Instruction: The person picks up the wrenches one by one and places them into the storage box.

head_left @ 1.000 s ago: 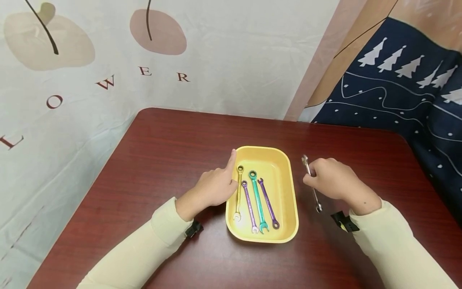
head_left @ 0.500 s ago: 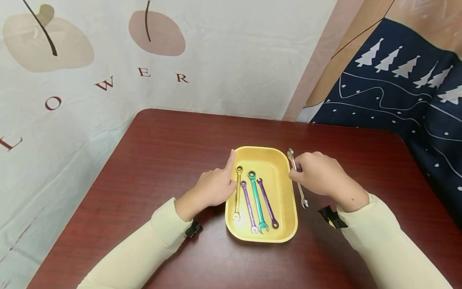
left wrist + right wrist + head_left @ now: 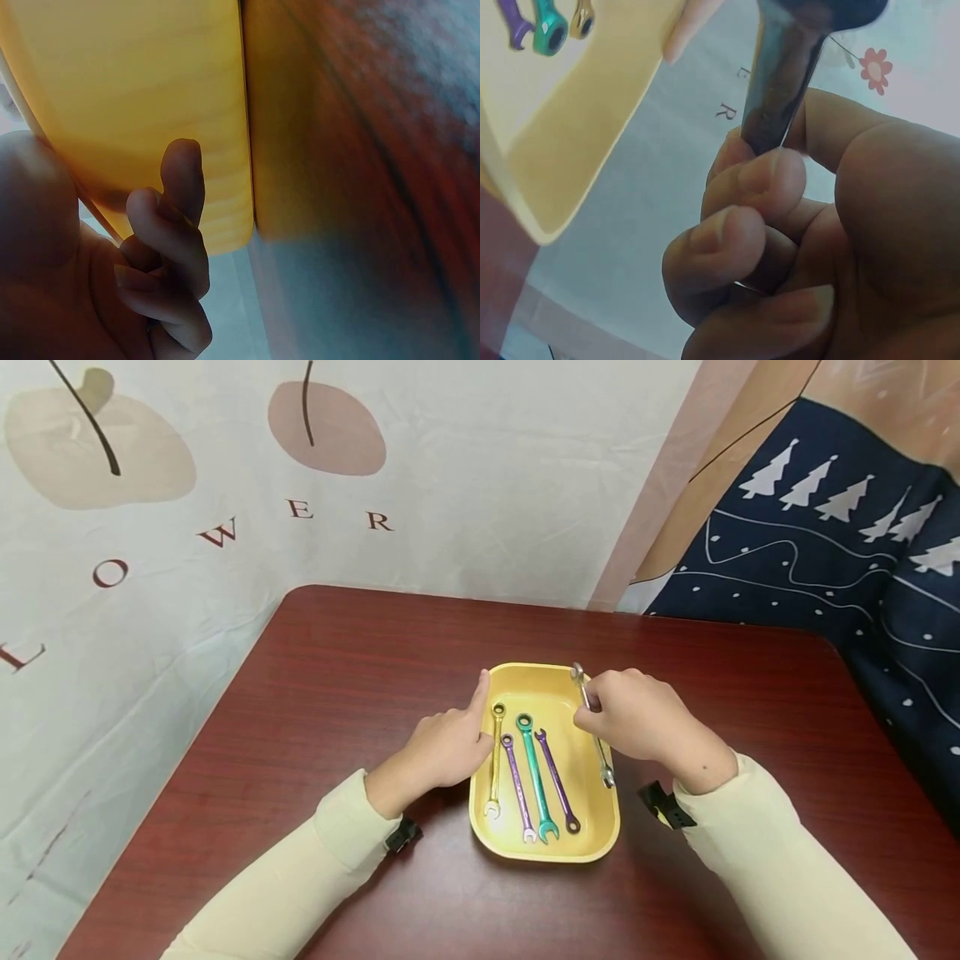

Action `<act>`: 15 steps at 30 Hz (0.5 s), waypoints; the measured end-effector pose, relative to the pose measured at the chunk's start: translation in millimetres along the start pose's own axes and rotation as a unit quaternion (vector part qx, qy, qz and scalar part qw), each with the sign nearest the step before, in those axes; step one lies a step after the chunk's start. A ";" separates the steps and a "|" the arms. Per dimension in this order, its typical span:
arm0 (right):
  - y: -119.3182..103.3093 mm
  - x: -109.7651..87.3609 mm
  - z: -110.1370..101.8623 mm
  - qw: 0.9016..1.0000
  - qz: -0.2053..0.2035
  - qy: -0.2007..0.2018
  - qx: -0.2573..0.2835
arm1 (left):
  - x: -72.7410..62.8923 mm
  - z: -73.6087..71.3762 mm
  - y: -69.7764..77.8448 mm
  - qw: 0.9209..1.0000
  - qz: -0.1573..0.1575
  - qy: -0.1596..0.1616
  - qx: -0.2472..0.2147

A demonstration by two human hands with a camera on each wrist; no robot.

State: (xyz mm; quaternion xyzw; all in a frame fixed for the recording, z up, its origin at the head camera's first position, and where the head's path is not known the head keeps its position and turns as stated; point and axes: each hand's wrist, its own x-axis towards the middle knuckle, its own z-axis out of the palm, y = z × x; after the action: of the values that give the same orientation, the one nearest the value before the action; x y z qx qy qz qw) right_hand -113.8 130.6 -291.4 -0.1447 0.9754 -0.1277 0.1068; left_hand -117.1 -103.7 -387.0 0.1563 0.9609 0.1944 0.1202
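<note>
My right hand (image 3: pixel 637 714) grips a silver combination wrench (image 3: pixel 602 752) over the right rim of a yellow tray (image 3: pixel 609 831). In the right wrist view the wrench shaft (image 3: pixel 776 90) rises from between thumb and curled fingers. Inside the tray lie a gold wrench (image 3: pixel 496 764), a light purple wrench (image 3: pixel 519 789), a teal wrench (image 3: pixel 536 777) and a dark purple wrench (image 3: pixel 557 781), roughly side by side. My left hand (image 3: pixel 446 747) holds the tray's left wall, its index finger lying straight along the rim. The left wrist view shows curled fingers (image 3: pixel 180 247) outside the tray wall (image 3: pixel 165 82).
The tray stands on a dark red wooden table (image 3: pixel 360 693). Behind it hangs a pale printed cloth (image 3: pixel 480 485), and a navy cloth with white trees (image 3: pixel 817 543) covers the right back.
My right hand has carried the silver wrench leftward from beside the tray to above its right side. The left hand, the tray and the wrenches inside have stayed put.
</note>
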 end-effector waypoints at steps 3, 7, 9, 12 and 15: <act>-4.2 3.3 3.5 1.000 -0.004 0.000 0.005 | -0.2 -0.1 0.1 1.000 0.000 -0.001 -0.001; -9.8 8.5 8.6 1.000 -0.010 -0.001 0.008 | -0.6 -0.7 0.2 1.000 0.001 0.000 0.000; -12.8 10.8 11.1 1.000 -0.010 -0.004 0.013 | -0.7 -1.1 0.2 1.000 0.001 0.000 0.000; -17.3 14.1 14.1 1.000 -0.011 -0.008 0.020 | -0.7 -1.4 0.2 1.000 0.001 -0.002 0.000; -21.4 17.2 16.7 1.000 -0.013 -0.012 0.024 | -0.7 -1.4 -0.2 1.000 0.002 -0.003 0.000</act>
State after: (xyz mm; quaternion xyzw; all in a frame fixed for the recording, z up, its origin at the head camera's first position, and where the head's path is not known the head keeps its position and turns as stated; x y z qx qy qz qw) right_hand -120.3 101.8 -304.1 -0.1558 0.9688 -0.1511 0.1200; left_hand -116.9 -104.6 -385.7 0.1586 0.9603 0.1939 0.1226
